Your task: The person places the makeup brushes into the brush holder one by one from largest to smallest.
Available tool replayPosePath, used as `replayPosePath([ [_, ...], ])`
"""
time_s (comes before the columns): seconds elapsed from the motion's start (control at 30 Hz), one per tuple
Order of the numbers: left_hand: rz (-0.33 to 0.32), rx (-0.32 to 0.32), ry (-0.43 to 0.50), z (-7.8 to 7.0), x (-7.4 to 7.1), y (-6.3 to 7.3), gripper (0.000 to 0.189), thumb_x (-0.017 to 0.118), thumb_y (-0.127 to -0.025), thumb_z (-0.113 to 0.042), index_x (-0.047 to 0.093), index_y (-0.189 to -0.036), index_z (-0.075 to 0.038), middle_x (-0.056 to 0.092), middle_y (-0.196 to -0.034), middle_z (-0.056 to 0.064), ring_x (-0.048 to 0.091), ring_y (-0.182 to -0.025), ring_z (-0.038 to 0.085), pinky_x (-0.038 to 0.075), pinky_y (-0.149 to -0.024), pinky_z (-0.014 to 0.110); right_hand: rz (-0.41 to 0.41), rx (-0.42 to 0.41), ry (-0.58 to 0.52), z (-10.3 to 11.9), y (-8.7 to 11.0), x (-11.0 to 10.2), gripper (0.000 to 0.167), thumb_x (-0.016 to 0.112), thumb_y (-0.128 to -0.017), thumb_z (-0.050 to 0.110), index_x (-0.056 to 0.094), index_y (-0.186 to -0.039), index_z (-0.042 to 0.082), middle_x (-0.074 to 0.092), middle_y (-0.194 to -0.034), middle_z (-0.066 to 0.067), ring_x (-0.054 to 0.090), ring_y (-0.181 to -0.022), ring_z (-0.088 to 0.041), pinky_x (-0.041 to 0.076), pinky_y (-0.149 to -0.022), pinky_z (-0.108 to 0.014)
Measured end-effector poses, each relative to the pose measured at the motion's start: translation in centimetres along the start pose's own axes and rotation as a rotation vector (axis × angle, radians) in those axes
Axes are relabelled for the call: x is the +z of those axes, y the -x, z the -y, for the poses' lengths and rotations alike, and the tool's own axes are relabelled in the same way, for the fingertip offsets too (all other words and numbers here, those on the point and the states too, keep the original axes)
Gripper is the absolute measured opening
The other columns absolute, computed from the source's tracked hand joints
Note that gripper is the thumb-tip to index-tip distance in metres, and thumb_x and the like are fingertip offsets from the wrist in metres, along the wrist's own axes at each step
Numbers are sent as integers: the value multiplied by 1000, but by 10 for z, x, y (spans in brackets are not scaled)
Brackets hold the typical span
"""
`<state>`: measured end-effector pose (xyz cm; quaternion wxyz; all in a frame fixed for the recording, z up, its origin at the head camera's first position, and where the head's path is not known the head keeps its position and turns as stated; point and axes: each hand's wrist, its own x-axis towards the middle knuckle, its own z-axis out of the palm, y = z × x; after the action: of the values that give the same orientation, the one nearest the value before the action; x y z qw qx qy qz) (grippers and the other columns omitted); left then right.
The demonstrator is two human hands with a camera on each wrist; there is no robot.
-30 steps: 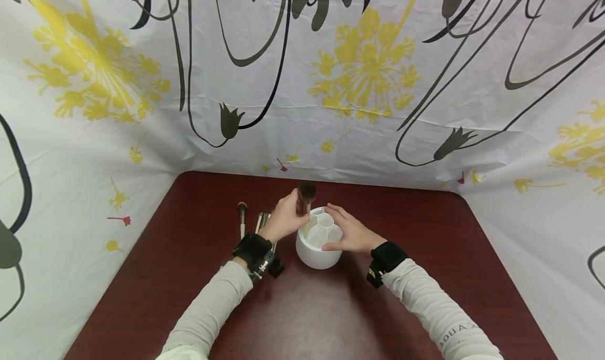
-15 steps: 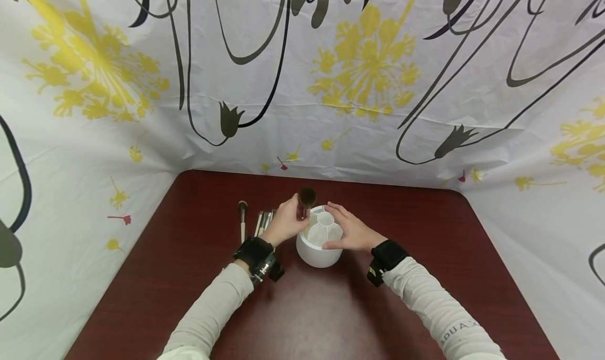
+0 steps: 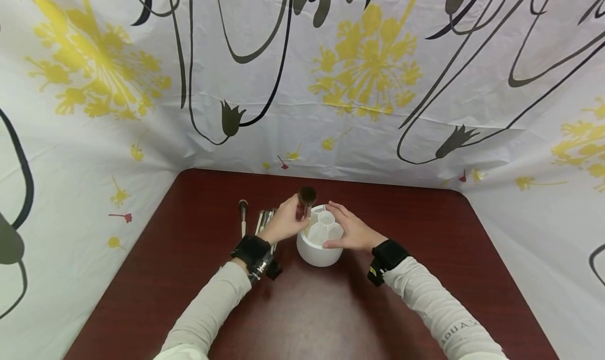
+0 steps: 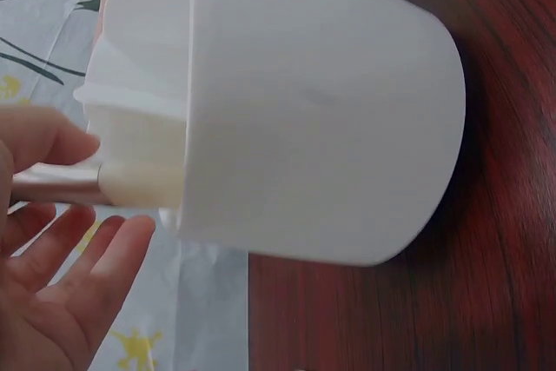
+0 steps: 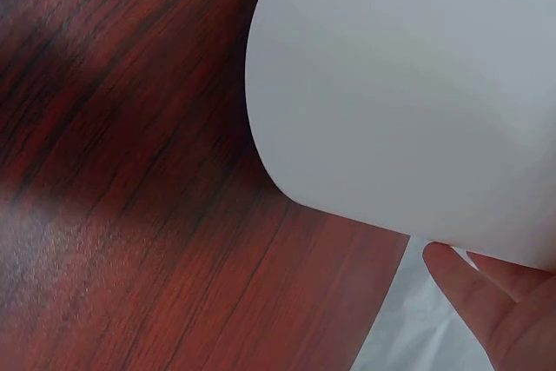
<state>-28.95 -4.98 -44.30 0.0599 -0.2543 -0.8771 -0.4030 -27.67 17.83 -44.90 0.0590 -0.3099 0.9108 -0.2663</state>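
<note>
My left hand (image 3: 283,222) pinches a makeup brush (image 3: 308,195), its dark round bristles pointing up. In the left wrist view the thumb and fingers close on the silver ferrule, while the pale handle (image 4: 143,187) reaches down behind the rim of a white brush holder (image 4: 321,119). That holder (image 3: 319,256) stands upright on the table, with a round central compartment and dividers around it. My right hand (image 3: 354,235) grips it from the right, thumb at the front rim and fingers toward the back. In the right wrist view fingertips (image 5: 445,254) meet the holder's wall (image 5: 391,84).
Left of the holder, one more makeup brush (image 3: 243,213) lies on the dark red wooden table (image 3: 198,213). Several slimmer brushes (image 3: 261,222) lie beside it, partly hidden by the left hand. A patterned white cloth (image 3: 293,123) hangs around the table's back and sides.
The left hand and the brush have dropped slightly, the handle sitting a little lower at the holder. The right hand keeps its hold on the holder.
</note>
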Motion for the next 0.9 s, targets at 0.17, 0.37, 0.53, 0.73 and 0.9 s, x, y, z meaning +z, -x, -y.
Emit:
replayPosePath([
  [0.17, 104, -66, 83, 5, -13, 5, 48, 71, -75, -15, 46, -114, -5, 56, -106, 10, 59, -95, 21, 50, -78, 33, 8, 16, 4, 2, 1, -1, 99, 68, -70, 54, 22, -143, 7, 18, -148, -15, 28, -131, -32, 34, -98, -50],
  [0.37, 144, -86, 52, 21, -28, 10, 49, 73, -74, -15, 49, -115, -3, 57, -108, 15, 58, -94, 24, 48, -82, 35, 87, 57, -29, 6, 2, -8, 102, 67, -71, 54, 16, -145, 7, 12, -149, -14, 21, -134, -32, 33, -99, -50],
  [0.53, 139, -127, 46, 36, -39, 15, 46, 71, -76, -14, 49, -115, -2, 57, -109, 18, 57, -95, 26, 47, -83, 38, 192, 36, -130, 8, 3, -16, 104, 72, -67, 30, 8, -144, 1, 1, -149, -18, 8, -135, -38, 28, -99, -54],
  [0.73, 127, -255, 80, 55, -49, 22, 43, 67, -80, -14, 48, -117, -3, 55, -114, 18, 55, -99, 27, 47, -83, 39, 206, -2, -104, 10, 4, -19, 102, 71, -64, 19, 10, -142, -4, 3, -149, -20, 10, -135, -38, 25, -100, -55],
  [0.9, 102, -294, 80, 73, -54, 27, 41, 64, -81, -12, 48, -117, -1, 55, -112, 18, 56, -99, 29, 47, -82, 39, 149, 2, -74, 10, 5, -18, 100, 76, -63, 27, 19, -141, -2, 18, -145, -21, 23, -131, -38, 31, -98, -54],
])
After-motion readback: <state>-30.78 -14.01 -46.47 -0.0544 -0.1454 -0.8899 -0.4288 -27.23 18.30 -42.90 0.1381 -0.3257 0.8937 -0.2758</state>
